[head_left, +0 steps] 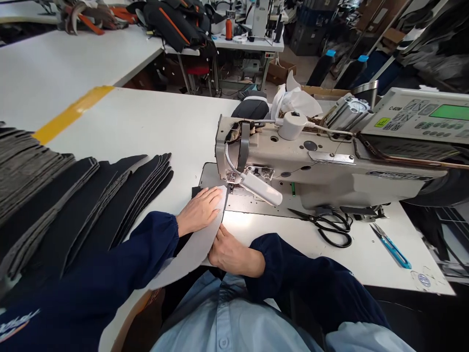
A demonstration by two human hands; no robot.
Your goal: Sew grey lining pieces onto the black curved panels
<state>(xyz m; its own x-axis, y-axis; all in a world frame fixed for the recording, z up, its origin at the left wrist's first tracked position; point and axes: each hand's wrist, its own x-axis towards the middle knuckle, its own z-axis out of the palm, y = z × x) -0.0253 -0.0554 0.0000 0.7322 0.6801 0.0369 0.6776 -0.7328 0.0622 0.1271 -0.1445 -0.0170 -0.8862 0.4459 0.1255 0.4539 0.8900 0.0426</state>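
My left hand [200, 211] rests flat, fingers extended, on the pale panel [196, 249], whose long axis slants forward and right to the machine [311, 159], nearer this hand, while my right hand [231, 252] pinches its right edge closer to me.

Dark Blue Sleeves [110, 276] over Light Blue Shirt [252, 320]

The left hand [201, 211] and the right hand [230, 250] are bare. Each wide navy sleeve is gathered in small folds near the wrist. On the left one there is a white printed marking [16, 323] like handwriting, with an orange curved stripe under it; I cannot read it. Past the upper end of the right one, light blue cloth [366, 337] appears. The shirt has a front placket [223, 315] with a round button [223, 342], and its fabric is creased.
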